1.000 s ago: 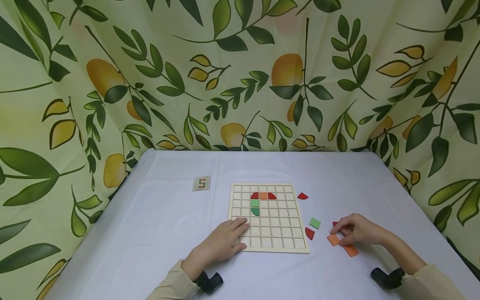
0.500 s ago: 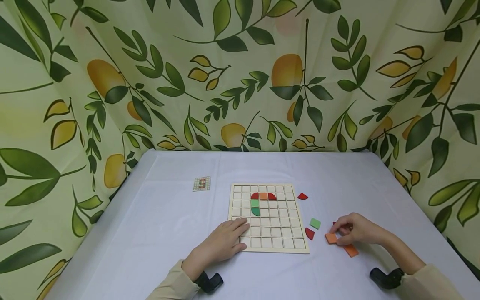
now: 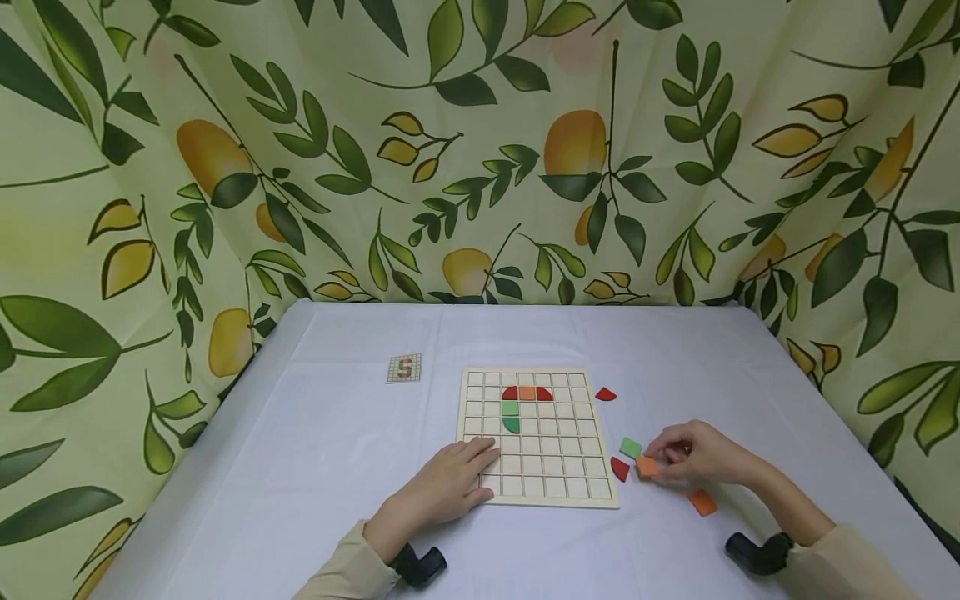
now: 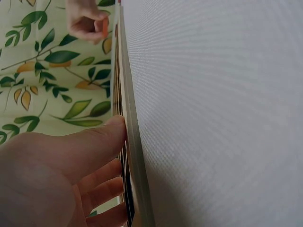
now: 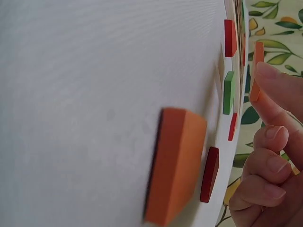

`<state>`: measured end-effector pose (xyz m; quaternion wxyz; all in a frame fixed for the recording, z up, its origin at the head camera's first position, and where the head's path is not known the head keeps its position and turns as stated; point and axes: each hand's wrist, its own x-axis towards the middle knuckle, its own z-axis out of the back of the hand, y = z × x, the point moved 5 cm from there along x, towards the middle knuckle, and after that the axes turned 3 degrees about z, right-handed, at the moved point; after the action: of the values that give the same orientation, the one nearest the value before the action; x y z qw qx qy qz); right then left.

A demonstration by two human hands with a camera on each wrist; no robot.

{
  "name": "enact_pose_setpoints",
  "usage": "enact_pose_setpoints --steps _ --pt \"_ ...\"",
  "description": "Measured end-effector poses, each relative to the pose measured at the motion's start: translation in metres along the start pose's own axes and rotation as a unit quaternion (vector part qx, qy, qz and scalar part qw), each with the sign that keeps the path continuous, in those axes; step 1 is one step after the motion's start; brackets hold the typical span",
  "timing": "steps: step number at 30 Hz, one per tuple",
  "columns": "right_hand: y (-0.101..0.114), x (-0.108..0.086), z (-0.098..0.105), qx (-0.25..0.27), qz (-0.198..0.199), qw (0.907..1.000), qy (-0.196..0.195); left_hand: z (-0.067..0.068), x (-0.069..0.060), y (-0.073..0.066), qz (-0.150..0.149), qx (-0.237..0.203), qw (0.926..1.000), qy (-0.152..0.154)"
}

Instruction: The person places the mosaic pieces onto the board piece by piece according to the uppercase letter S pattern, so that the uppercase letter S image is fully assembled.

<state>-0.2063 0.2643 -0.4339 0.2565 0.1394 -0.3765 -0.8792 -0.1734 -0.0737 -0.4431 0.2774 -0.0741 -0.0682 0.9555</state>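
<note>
Orange tile (image 3: 647, 467) sits pinched between thumb and forefinger of the right hand (image 3: 701, 454), and the right wrist feed shows me it is raised off the white cloth (image 3: 345, 450); the left hand (image 3: 438, 483) rests on the gridded board (image 3: 555, 467) between the hands, fingers extended and gripping nothing that I can see; beyond its fingertips, coloured pieces (image 3: 527, 393) fill a few cells; just left of the right hand's fingertips I see a light green tile (image 3: 630, 447) and a red wedge (image 3: 619, 469); a second orange rectangle (image 3: 703, 502) lies below that hand, nearer the person.
</note>
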Motion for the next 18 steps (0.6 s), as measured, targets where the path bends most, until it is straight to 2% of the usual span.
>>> enact_pose_setpoints --steps 7,12,18 --pt "0.003 0.01 -0.004 0.001 -0.008 0.9999 -0.007 0.0 -0.001 -0.001 -0.005 -0.003 1.0 -0.004" --pt "0.007 0.018 -0.004 -0.005 0.017 0.9997 -0.017 -0.001 0.0 0.0 -0.002 -0.002 1.0 0.001" --pt "0.012 0.026 -0.005 0.013 0.035 0.9991 -0.018 0.001 -0.001 0.0 0.004 -0.008 0.9999 0.007"
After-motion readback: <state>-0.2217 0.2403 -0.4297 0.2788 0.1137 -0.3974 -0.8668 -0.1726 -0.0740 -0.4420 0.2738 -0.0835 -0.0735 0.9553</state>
